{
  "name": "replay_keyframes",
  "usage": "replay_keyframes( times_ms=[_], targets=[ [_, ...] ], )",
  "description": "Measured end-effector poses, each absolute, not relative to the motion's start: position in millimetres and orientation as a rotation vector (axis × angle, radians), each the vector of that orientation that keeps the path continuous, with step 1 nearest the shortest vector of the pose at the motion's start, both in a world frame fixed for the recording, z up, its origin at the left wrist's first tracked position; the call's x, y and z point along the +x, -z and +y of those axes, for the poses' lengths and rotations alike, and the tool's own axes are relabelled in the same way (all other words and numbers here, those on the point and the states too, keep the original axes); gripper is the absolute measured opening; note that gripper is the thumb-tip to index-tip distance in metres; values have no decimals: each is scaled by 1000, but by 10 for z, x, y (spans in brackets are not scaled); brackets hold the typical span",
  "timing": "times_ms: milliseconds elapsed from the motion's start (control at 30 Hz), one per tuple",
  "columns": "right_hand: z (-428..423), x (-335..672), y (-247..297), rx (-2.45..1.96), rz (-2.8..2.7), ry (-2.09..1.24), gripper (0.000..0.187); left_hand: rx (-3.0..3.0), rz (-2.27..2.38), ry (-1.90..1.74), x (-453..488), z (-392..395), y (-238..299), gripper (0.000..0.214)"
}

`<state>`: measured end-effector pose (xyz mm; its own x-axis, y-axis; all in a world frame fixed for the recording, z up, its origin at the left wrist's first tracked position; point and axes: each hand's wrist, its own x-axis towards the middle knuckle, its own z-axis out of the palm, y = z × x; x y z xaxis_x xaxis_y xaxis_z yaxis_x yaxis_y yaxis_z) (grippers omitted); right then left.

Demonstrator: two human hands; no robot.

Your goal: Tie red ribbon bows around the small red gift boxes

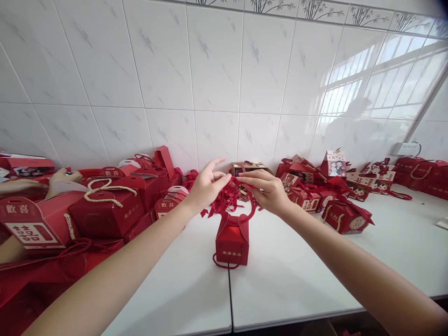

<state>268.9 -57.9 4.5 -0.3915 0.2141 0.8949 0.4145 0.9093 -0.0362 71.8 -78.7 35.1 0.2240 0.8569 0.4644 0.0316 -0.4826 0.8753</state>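
Red ribbon [252,208] up top, and it's pinched from both sides: left hand [207,187] and right hand [269,190], thumbs closed against fingers, tips nearly meeting! Straight below those fingertips, clear of them, the small cardboard gift box [231,243] stands upright at the white table's [290,277] seam, back from its front edge.

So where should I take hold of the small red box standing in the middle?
Probably by its left and right walls, below the curved top flaps, one of the hands coming from each side. The small red box stands upright with straight walls, while a rope handle hangs loose across its front.
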Motion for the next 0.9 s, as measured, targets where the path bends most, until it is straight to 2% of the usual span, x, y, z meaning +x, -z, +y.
replay_keyframes(
  times_ms=[100,200,333,467,567,700,900],
  targets=[
    [-640,2723,50,-534,-1845,148,27,2270,993,-1594,655,-790,-287,55],
    [-729,2852,147,-694,-1714,142,19,2566,1127,-1695,494,-744,-224,42],
    [-814,3202,360,-977,-1701,133,19,2701,1365,-1436,135,-721,-52,33],
    [-841,3667,740,-1311,-1751,41,20,2454,1646,-986,-272,-763,329,40],
    [-848,3923,1048,-1483,-1823,32,17,2288,1742,-873,-469,-767,694,43],
    [-806,3984,1297,-1490,-1867,17,14,2146,1727,-810,-454,-723,1030,47],
    [-694,3624,1216,-1385,-1735,178,31,1921,1587,-998,-39,-604,948,13]
  ],
)
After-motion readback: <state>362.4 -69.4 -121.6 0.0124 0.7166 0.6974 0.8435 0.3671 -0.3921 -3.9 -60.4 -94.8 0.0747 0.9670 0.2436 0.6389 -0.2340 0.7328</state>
